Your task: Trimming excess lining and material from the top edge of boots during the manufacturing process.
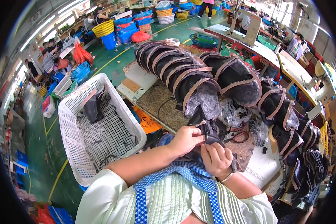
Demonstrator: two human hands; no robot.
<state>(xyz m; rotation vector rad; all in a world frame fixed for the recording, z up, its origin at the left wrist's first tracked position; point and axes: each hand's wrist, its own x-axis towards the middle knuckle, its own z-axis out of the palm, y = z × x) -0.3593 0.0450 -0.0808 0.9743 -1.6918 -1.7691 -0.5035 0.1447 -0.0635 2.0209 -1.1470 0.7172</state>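
Observation:
Close to my body, my left hand (186, 141) and my right hand (216, 158) pinch a black boot upper (210, 131) between their fingertips. The hands nearly touch each other at its edge. Whatever small part lies under the fingertips is hidden. Just beyond it, rows of black boot uppers (179, 71) with tan zigzag-cut edges and grey fluffy lining (207, 99) lie stacked on the worktable (156, 102). Scissors (240, 136) with reddish handles rest right of my hands, beside crumpled clear plastic (231, 114).
A white perforated basket (65, 123) stands at my left, with one black piece (93, 110) and scraps inside. More uppers (283, 138) are piled along the right. Sewing tables (257, 46), blue and yellow baskets (103, 28) and other people fill the workshop beyond the green floor (112, 63).

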